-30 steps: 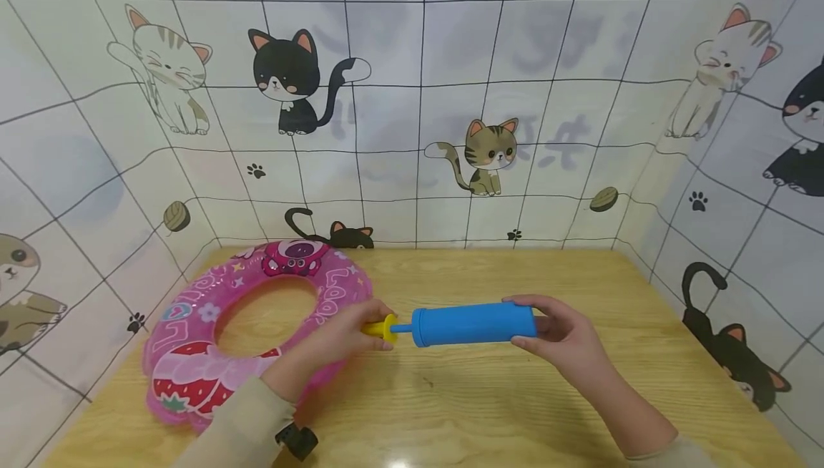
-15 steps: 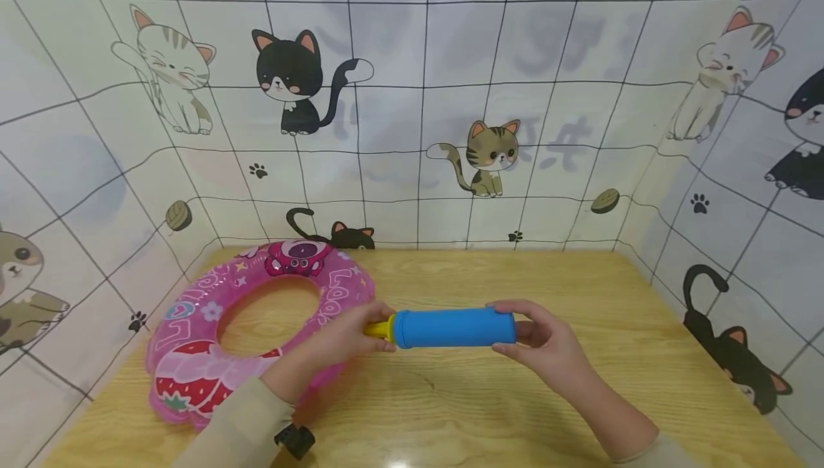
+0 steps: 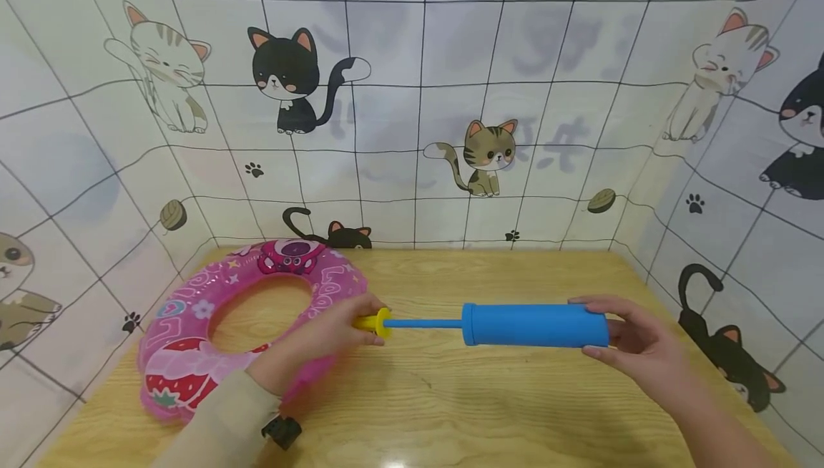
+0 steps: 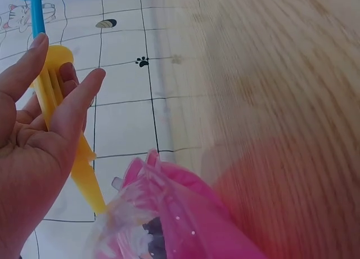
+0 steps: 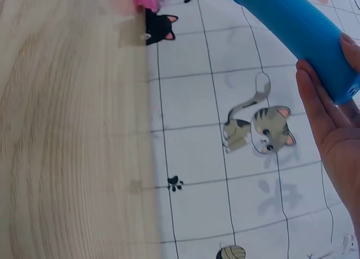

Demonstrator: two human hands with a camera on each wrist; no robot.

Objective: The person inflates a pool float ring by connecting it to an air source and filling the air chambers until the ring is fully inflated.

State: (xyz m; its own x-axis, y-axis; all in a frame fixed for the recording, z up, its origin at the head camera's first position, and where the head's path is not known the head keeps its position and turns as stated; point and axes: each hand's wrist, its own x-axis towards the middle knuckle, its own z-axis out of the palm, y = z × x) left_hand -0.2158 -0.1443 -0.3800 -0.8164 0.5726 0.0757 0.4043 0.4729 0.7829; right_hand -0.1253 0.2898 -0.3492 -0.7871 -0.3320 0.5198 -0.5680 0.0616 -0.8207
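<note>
A hand pump with a blue barrel (image 3: 537, 325) lies level above the table, a bare blue rod (image 3: 423, 323) showing between barrel and yellow end piece. My left hand (image 3: 337, 328) holds that yellow piece (image 4: 53, 95), thumb and fingers around it. In the left wrist view its tapered tip points down and overlaps clear plastic of the pink swim ring (image 4: 191, 214). My right hand (image 3: 644, 346) grips the barrel's far right end between thumb and fingers; the right wrist view shows the barrel (image 5: 304, 42) with fingers along it. Under my left forearm, part of the ring (image 3: 187, 310) is hidden.
The wooden table (image 3: 450, 403) ends at a back wall covering (image 3: 386, 117) printed with cats and grid lines. Similar side walls rise at left and right. A black device (image 3: 281, 431) sits at my left wrist.
My right hand first slid the barrel left until the rod was covered, then drew it right, so a longer stretch of rod shows now. The left hand stays nearly in place.
</note>
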